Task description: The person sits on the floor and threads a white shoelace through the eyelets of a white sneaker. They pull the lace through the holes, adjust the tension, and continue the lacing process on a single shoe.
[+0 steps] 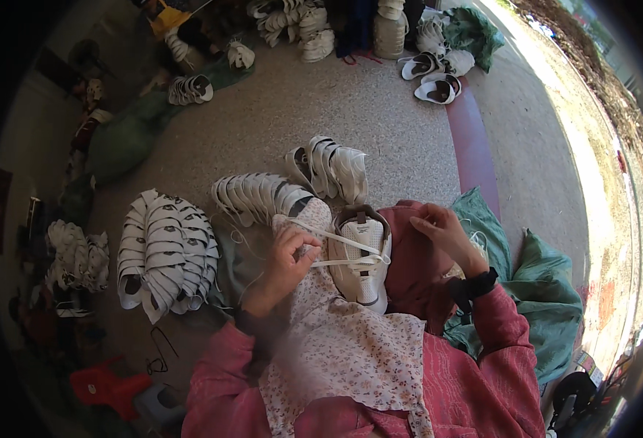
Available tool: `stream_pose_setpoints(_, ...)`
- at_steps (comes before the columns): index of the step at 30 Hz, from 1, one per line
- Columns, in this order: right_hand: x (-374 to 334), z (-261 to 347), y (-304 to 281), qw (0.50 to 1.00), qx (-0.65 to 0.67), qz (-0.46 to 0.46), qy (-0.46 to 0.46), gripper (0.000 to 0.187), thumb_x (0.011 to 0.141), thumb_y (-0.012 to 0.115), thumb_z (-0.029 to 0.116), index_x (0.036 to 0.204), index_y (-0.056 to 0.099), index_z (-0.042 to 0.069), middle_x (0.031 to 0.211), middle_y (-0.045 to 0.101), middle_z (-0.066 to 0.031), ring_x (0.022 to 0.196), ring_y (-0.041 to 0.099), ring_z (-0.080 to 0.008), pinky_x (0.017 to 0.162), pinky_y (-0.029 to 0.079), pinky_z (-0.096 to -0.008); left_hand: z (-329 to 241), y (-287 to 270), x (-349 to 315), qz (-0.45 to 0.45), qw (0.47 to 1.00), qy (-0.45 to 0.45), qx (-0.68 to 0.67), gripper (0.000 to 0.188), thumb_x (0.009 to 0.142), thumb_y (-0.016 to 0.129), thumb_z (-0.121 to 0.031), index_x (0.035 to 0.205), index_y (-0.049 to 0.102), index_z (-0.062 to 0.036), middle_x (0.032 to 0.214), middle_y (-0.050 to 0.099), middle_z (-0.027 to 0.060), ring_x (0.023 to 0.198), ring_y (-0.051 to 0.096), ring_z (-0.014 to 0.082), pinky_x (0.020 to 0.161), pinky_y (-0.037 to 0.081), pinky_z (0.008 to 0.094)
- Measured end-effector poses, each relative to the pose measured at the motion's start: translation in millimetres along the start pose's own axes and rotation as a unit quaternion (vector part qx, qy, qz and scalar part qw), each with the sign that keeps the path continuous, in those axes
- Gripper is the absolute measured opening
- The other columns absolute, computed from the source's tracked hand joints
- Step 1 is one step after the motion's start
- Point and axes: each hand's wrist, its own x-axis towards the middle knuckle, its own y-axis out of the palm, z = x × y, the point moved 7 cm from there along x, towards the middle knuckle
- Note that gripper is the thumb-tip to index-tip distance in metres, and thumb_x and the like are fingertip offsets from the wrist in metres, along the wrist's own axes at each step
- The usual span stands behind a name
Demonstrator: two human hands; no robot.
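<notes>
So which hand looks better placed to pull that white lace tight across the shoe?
The left hand, probably: its fingers pinch the white lace beside the white shoe. The right hand is raised off to the side.

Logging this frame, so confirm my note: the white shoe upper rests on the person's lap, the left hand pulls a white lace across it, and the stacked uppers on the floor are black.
One detail is wrong: the stacked uppers on the floor are white with dark trim, not black, as the head view shows. The rest holds: the white shoe upper rests on the lap and the left hand pulls a white lace across it.
</notes>
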Motion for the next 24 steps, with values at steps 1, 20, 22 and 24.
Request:
stream_pose_setpoints(1,-2.1,13.4,6.2,0.999,0.022,0.007,-0.047,0.025,0.095,0.069,0.025,0.092,0.068,0.000,0.080,0.065,-0.0004,0.071,0.059,-0.0091,0.062,0.047,-0.0274,-3.9,5.6,2.9,0.010,1.000,0.022,0.014,0.011,0.090,0.070,-0.015,0.094,0.070,-0.0040,0.094,0.063,0.0067,0.093,0.058,0.0244,0.084,0.047,0.0353)
stream_pose_setpoints(20,-51.6,11.2,74.0,0.953,0.170,0.130,0.215,0.026,0.102,0.061,0.024,0.100,0.068,-0.001,0.077,0.068,-0.0030,0.054,0.061,-0.0079,0.044,0.046,-0.0210,-39.5,-1.6,-3.0,0.113,0.974,0.164,0.105,0.013,0.088,0.071,-0.017,0.084,0.069,-0.0053,0.075,0.058,0.0049,0.069,0.059,0.0253,0.064,0.048,0.0339)
stream_pose_setpoints(22,-52.4,14.3,74.5,0.959,0.152,0.118,0.209,0.027,0.100,0.063,0.024,0.097,0.068,-0.001,0.076,0.068,-0.0038,0.050,0.058,-0.0078,0.042,0.044,-0.0211,-30.0,-7.6,-5.9,0.092,0.948,0.203,0.227,0.008,0.085,0.071,-0.015,0.087,0.071,-0.0071,0.077,0.060,0.0038,0.071,0.060,0.0239,0.064,0.049,0.0338)
stream_pose_setpoints(24,-53.2,12.8,72.3,0.950,0.168,0.117,0.235,0.024,0.101,0.061,0.023,0.097,0.066,0.000,0.077,0.065,-0.0017,0.050,0.054,-0.0056,0.041,0.040,-0.0203,-21.9,-11.2,-8.4,0.061,0.923,0.224,0.308,0.008,0.082,0.071,-0.014,0.089,0.072,-0.0086,0.080,0.062,0.0030,0.074,0.061,0.0226,0.064,0.049,0.0336)
